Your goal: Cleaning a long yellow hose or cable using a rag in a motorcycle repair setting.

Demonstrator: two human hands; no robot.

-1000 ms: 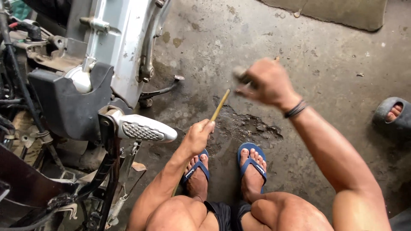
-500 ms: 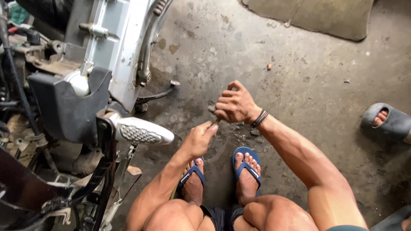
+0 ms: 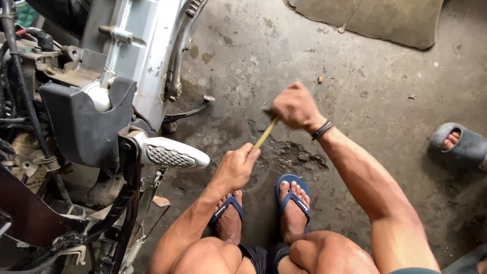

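My right hand (image 3: 294, 106) is a raised fist closed on a dark tool, of which only a small bit (image 3: 267, 112) shows at its left side. A thin yellow stick (image 3: 264, 135) slants from that fist down to my left hand (image 3: 234, 167), whose fingers pinch its lower end just above the concrete floor. Whether the stick is part of the dark tool cannot be told. Both hands are over a rough broken patch (image 3: 299, 158) in the floor, in front of my feet in blue flip-flops (image 3: 293, 203).
A motorcycle fills the left side, with its silver body (image 3: 142, 61), black cover (image 3: 86, 127) and ribbed footpeg (image 3: 172, 155) close to my left arm. Another person's foot in a grey slipper (image 3: 459, 144) is at the right edge. A worn mat (image 3: 375, 20) lies at the top.
My right hand swung down next to my left hand half a second ago and has risen again. My left hand stayed low in about the same place.
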